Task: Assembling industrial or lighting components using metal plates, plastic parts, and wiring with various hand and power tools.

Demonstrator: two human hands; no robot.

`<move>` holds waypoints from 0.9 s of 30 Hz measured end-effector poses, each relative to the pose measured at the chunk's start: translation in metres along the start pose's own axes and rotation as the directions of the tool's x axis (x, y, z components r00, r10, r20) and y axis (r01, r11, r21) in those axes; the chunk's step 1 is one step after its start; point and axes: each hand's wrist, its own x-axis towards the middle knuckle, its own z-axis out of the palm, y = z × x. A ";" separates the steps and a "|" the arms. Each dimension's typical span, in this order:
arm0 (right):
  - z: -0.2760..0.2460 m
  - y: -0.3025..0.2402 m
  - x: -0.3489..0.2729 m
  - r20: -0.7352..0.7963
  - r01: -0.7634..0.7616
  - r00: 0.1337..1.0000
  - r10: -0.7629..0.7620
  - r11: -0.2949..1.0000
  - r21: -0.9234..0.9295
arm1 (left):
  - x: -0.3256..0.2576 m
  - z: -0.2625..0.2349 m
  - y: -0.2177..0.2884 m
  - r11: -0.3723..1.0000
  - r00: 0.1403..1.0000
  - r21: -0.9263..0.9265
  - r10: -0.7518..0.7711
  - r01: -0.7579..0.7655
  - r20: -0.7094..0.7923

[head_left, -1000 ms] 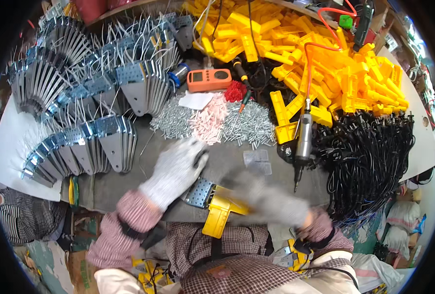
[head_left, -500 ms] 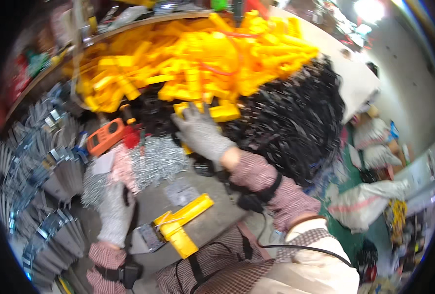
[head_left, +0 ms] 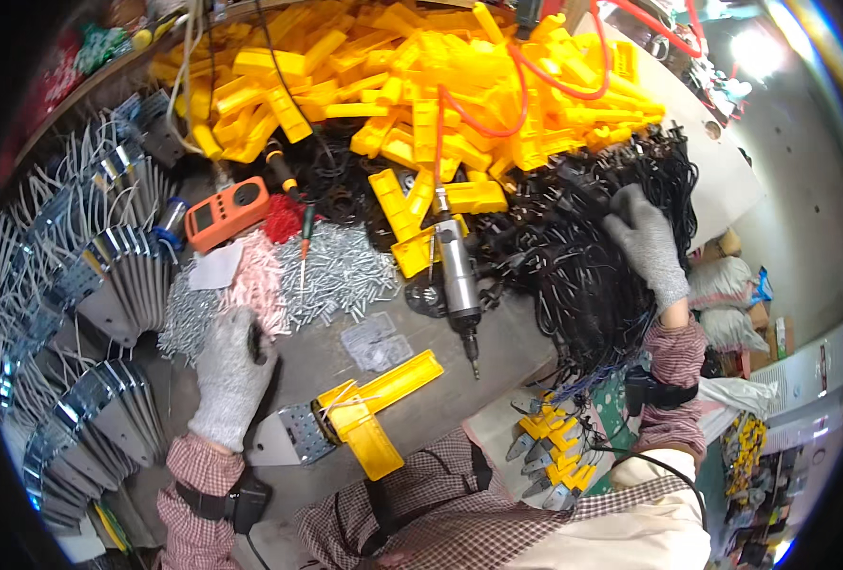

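My left hand (head_left: 231,380), in a grey knit glove, rests at the near edge of the pink plastic plugs (head_left: 253,285) and silver screws (head_left: 341,271). Its fingers are curled; whatever they hold is hidden. Out to the right, my gloved right hand (head_left: 648,242) lies over a heap of black cables (head_left: 583,275), thumb and fingers apart. Between my hands, a yellow plastic housing (head_left: 364,437) lies with its long arm angled away, against a perforated metal bracket (head_left: 293,435). A silver power screwdriver (head_left: 455,266) on a red hose points its bit toward me.
Yellow plastic parts (head_left: 412,76) are heaped at the back. Fanned metal brackets with white wires (head_left: 122,294) line the left. An orange meter (head_left: 227,214), a hand screwdriver (head_left: 306,233) and clear small bags (head_left: 376,342) lie about. Assembled yellow pieces (head_left: 555,446) sit at lower right.
My right hand has moved right, from the yellow parts at the middle to the black cables. The power screwdriver now shows clearly. My left hand stays by the pink plugs; the view has shifted.
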 end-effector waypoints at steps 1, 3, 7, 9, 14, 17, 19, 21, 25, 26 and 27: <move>0.001 -0.003 0.004 -0.124 -0.017 0.992 0.021 0.999 0.035 | 0.000 -0.003 0.000 0.997 0.995 -0.023 -0.070 0.071 0.073; 0.008 0.008 0.009 -0.334 0.157 0.932 -0.142 0.987 0.021 | -0.001 -0.001 0.002 0.991 0.999 -0.129 -0.040 0.037 -0.017; -0.001 0.029 0.023 -0.543 0.116 0.829 -0.135 0.991 -0.070 | 0.000 -0.006 -0.002 0.995 0.998 -0.092 0.051 -0.049 0.020; -0.021 0.047 0.034 -0.517 0.030 0.852 -0.078 0.994 -0.101 | 0.000 -0.008 0.003 0.995 0.998 -0.088 0.050 -0.047 0.032; -0.117 -0.008 0.039 -0.621 0.228 0.781 -0.074 0.958 0.172 | -0.005 -0.006 0.000 0.986 0.982 -0.081 0.138 -0.149 -0.130; -0.108 -0.086 -0.009 0.205 -0.122 0.970 -0.130 0.470 0.874 | -0.022 -0.023 0.012 0.990 0.992 -0.108 0.082 -0.092 -0.101; -0.090 -0.130 -0.028 0.553 -0.583 0.759 -0.344 0.020 0.812 | -0.040 -0.032 0.013 0.971 0.997 -0.232 0.058 -0.066 -0.042; -0.022 -0.168 -0.029 0.532 -0.686 0.694 -0.485 -0.222 0.693 | -0.064 -0.034 0.010 0.853 0.999 -0.520 -0.026 0.040 0.035; 0.116 -0.211 0.014 -0.126 0.148 0.989 -0.079 0.615 0.774 | -0.095 -0.024 0.019 0.927 0.998 -0.372 -0.041 0.054 0.042; 0.122 -0.202 0.009 -0.277 0.320 0.935 -0.221 0.864 0.388 | -0.097 -0.028 0.020 0.940 0.998 -0.339 -0.031 0.046 0.049; 0.110 -0.206 0.007 -0.334 0.431 0.837 -0.434 0.898 -0.088 | -0.101 -0.029 0.020 0.951 0.998 -0.306 -0.039 0.053 0.052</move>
